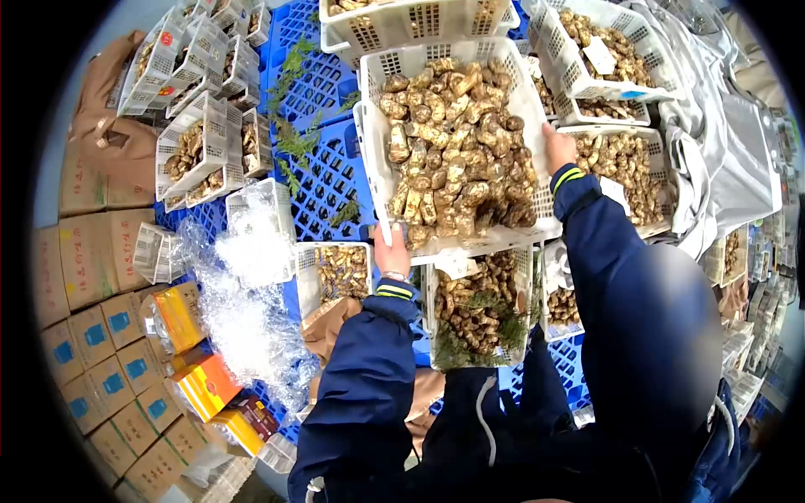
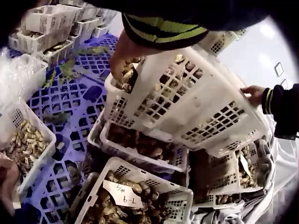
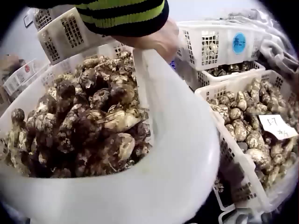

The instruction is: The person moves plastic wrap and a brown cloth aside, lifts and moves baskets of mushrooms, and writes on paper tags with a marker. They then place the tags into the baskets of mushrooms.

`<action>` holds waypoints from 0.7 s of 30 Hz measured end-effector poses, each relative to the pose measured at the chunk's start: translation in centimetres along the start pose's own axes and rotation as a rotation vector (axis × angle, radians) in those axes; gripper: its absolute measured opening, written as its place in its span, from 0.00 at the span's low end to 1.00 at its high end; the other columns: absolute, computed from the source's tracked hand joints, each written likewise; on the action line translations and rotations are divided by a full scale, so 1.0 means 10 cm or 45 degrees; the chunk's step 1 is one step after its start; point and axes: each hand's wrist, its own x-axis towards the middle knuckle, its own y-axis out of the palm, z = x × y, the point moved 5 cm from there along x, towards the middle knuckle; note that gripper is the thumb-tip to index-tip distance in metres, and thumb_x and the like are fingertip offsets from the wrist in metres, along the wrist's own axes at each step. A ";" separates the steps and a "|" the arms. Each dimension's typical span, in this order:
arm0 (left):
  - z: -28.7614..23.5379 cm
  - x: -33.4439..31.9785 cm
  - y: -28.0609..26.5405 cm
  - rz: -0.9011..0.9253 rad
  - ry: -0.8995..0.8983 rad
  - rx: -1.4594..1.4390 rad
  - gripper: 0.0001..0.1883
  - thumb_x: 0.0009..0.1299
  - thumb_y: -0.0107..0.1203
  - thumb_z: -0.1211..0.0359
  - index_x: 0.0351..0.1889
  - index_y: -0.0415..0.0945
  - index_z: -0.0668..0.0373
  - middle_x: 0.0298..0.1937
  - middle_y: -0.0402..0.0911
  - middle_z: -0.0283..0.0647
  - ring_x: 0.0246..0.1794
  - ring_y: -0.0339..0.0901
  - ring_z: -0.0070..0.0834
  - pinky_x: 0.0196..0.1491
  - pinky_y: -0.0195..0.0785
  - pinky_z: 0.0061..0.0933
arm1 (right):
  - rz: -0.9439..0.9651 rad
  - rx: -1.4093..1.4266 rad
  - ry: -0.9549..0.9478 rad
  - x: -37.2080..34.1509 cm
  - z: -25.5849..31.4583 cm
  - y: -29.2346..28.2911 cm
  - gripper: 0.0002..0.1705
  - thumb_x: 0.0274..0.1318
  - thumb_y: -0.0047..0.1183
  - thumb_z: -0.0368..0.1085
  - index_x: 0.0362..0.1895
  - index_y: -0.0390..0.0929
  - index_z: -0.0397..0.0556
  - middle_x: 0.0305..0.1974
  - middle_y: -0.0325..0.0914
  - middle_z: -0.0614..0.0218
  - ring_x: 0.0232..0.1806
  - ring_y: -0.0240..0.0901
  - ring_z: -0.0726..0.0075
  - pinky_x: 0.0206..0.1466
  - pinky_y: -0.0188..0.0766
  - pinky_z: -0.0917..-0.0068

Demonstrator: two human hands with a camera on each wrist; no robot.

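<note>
A white plastic crate [image 1: 376, 155], heaped with brown and cream mushrooms [image 1: 457, 151], is held up between both hands. My left hand [image 1: 392, 251] grips its near left corner, and my right hand [image 1: 558, 147] grips the right side wall. In the left wrist view the crate's slotted underside [image 2: 173, 109] shows, tilted above other crates. The right wrist view has the right hand [image 3: 156, 39] at the rim, its fingers mostly hidden. Below the held crate stands another mushroom crate [image 1: 429, 302] with green sprigs on top and a paper label [image 2: 122, 193].
Stacked mushroom crates [image 1: 662, 180] stand at the right beside silver sheeting [image 1: 721, 168]. Blue slatted pallets [image 1: 331, 168] cover the floor. Clear plastic wrap [image 1: 251, 285] and cardboard boxes [image 1: 92, 251] lie at the left. Another crate [image 1: 419, 25] stands just beyond the held one.
</note>
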 end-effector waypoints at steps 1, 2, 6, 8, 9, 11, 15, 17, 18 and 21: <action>0.10 0.00 0.00 0.014 -0.055 0.033 0.17 0.65 0.46 0.60 0.44 0.66 0.64 0.29 0.70 0.35 0.27 0.62 0.22 0.32 0.60 0.25 | 0.047 0.197 0.086 0.19 -0.20 0.11 0.25 0.42 0.52 0.48 0.29 0.75 0.33 0.28 0.75 0.49 0.32 0.71 0.55 0.37 0.63 0.67; 0.13 0.02 0.04 0.025 -0.100 0.051 0.17 0.65 0.46 0.61 0.44 0.66 0.64 0.28 0.69 0.34 0.27 0.62 0.20 0.31 0.59 0.24 | 0.021 0.177 0.073 0.26 -0.20 0.15 0.25 0.42 0.53 0.48 0.29 0.75 0.33 0.26 0.75 0.53 0.29 0.70 0.60 0.35 0.63 0.69; 0.04 0.03 0.13 -0.028 -0.069 -0.147 0.15 0.65 0.46 0.63 0.43 0.66 0.64 0.29 0.68 0.31 0.28 0.60 0.18 0.32 0.58 0.22 | 0.144 0.352 0.015 0.37 -0.21 0.22 0.24 0.45 0.52 0.49 0.27 0.75 0.34 0.23 0.74 0.58 0.23 0.67 0.69 0.30 0.63 0.73; 0.04 0.02 0.12 -0.018 -0.125 -0.043 0.15 0.64 0.47 0.63 0.43 0.67 0.64 0.29 0.69 0.31 0.28 0.61 0.19 0.32 0.58 0.22 | 0.094 0.157 0.009 0.36 -0.25 0.16 0.24 0.45 0.52 0.49 0.27 0.76 0.35 0.24 0.75 0.59 0.24 0.69 0.68 0.31 0.64 0.72; 0.07 0.03 0.11 -0.001 -0.157 -0.020 0.14 0.64 0.47 0.64 0.43 0.67 0.64 0.29 0.69 0.30 0.27 0.62 0.18 0.31 0.58 0.21 | 0.090 0.143 -0.005 0.35 -0.25 0.17 0.24 0.44 0.53 0.50 0.28 0.76 0.36 0.24 0.75 0.59 0.26 0.70 0.67 0.32 0.64 0.73; 0.14 0.08 0.11 -0.014 -0.113 0.054 0.14 0.64 0.47 0.64 0.43 0.67 0.64 0.29 0.70 0.30 0.27 0.62 0.18 0.30 0.58 0.20 | 0.057 0.120 -0.028 0.43 -0.31 0.18 0.25 0.43 0.53 0.50 0.28 0.76 0.36 0.24 0.75 0.58 0.26 0.70 0.67 0.33 0.65 0.72; 0.22 0.08 0.12 0.000 -0.141 -0.031 0.13 0.64 0.47 0.65 0.43 0.67 0.63 0.29 0.71 0.31 0.27 0.63 0.17 0.30 0.59 0.20 | 0.308 0.362 0.048 0.38 -0.26 0.20 0.23 0.45 0.52 0.49 0.32 0.75 0.38 0.28 0.74 0.63 0.27 0.67 0.69 0.34 0.64 0.73; 0.18 0.07 0.11 0.000 -0.104 -0.057 0.15 0.65 0.46 0.62 0.42 0.67 0.65 0.30 0.71 0.37 0.29 0.65 0.22 0.34 0.61 0.25 | 0.568 0.514 0.194 0.31 -0.19 0.09 0.19 0.50 0.48 0.47 0.30 0.73 0.42 0.25 0.71 0.70 0.22 0.64 0.76 0.27 0.62 0.78; 0.25 0.10 0.10 -0.040 -0.092 -0.048 0.15 0.65 0.46 0.63 0.42 0.67 0.65 0.30 0.71 0.36 0.29 0.64 0.22 0.33 0.60 0.25 | 0.684 0.520 0.239 0.28 -0.17 -0.02 0.17 0.52 0.45 0.47 0.26 0.71 0.46 0.22 0.67 0.75 0.19 0.61 0.82 0.22 0.58 0.84; 0.05 0.04 0.14 -0.028 -0.185 -0.326 0.12 0.65 0.46 0.64 0.41 0.67 0.63 0.29 0.70 0.33 0.27 0.63 0.18 0.30 0.59 0.21 | 0.784 0.165 0.067 0.44 -0.63 -0.37 0.15 0.52 0.44 0.45 0.26 0.69 0.46 0.19 0.66 0.76 0.18 0.60 0.84 0.21 0.59 0.86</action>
